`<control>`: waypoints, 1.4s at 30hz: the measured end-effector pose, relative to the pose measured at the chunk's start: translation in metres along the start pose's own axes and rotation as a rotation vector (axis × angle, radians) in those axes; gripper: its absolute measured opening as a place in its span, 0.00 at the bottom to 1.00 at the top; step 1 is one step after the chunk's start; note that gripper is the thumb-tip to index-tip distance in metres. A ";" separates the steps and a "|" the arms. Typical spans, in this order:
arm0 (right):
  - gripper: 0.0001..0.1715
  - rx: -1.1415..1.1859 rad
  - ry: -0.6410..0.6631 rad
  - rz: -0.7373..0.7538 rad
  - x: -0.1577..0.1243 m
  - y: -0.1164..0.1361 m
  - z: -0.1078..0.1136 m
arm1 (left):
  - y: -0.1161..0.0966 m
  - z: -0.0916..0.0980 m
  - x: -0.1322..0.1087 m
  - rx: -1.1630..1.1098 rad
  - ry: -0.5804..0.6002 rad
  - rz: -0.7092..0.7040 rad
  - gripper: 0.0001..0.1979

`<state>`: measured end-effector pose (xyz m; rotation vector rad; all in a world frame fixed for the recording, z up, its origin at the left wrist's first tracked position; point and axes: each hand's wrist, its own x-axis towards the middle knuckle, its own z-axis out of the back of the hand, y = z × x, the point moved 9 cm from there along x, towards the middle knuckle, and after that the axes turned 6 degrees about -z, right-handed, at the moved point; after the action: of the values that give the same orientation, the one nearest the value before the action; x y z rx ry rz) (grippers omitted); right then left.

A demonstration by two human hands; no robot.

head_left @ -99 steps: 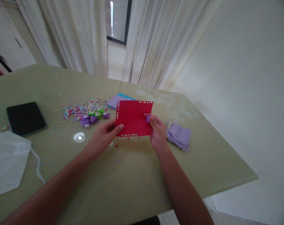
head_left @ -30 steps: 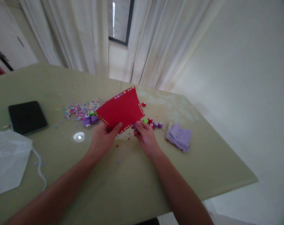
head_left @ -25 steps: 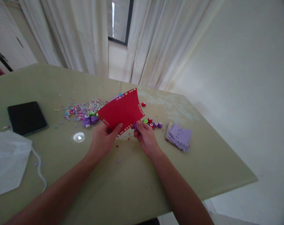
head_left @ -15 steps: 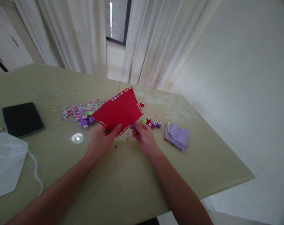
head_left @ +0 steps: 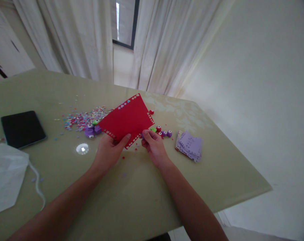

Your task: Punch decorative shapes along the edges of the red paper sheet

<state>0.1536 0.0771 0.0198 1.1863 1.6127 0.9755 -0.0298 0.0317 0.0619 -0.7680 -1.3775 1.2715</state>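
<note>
My left hand (head_left: 109, 150) grips a red sheet of paper (head_left: 128, 120) by its lower edge, thumb on top. Small hearts, stars and other shapes are cut out along the sheet's borders. At the sheet's lower right edge, my right hand (head_left: 154, 147) is closed around a small purple craft punch (head_left: 142, 136), mostly hidden by the fingers. Just beyond that hand lie several small punches with round eyes, among them a green one (head_left: 154, 129) and a red one (head_left: 158, 128). More purple punches (head_left: 89, 130) sit left of the sheet.
A heap of colourful paper bits (head_left: 85, 118) spreads behind the left hand. On the right lies a stack of punched purple paper (head_left: 190, 145). A black-screened tablet or phone (head_left: 22, 129) and a white mask-like item with a cord (head_left: 7, 177) are at the left. The table's edge (head_left: 242, 197) runs along the right.
The red sheet has shifted very slightly against the right hand. Both hands keep their hold, and the whole view has drifted a little.
</note>
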 end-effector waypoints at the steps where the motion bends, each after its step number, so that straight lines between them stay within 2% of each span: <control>1: 0.32 -0.003 0.007 -0.003 0.000 -0.001 -0.001 | 0.002 -0.001 0.000 -0.007 0.009 0.005 0.16; 7: 0.33 0.014 0.018 -0.022 0.000 -0.002 -0.001 | 0.015 -0.009 0.002 -0.071 0.082 -0.007 0.20; 13: 0.32 0.065 0.047 -0.055 -0.002 -0.003 -0.006 | 0.028 -0.020 -0.001 -0.211 0.154 0.167 0.29; 15: 0.31 0.071 0.057 -0.065 -0.003 -0.004 -0.007 | 0.026 -0.022 -0.002 -0.214 0.180 0.173 0.26; 20: 0.29 0.079 0.060 -0.081 -0.004 -0.005 -0.008 | 0.021 -0.011 0.000 -0.153 0.122 0.144 0.20; 24: 0.28 0.084 0.068 -0.094 -0.005 -0.005 -0.009 | 0.026 -0.006 0.001 -0.141 0.091 0.140 0.17; 30: 0.30 0.081 0.080 -0.101 -0.006 -0.008 -0.013 | 0.035 -0.012 -0.002 -0.265 0.079 0.175 0.21; 35: 0.31 0.091 0.084 -0.117 -0.007 -0.009 -0.015 | 0.027 -0.010 -0.003 -0.208 0.077 0.189 0.23; 42: 0.32 0.067 0.092 -0.120 -0.008 -0.009 -0.016 | 0.016 -0.006 -0.001 -0.107 0.084 0.142 0.19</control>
<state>0.1368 0.0658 0.0179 1.0898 1.7803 0.9167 -0.0273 0.0357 0.0454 -0.9976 -1.3504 1.2671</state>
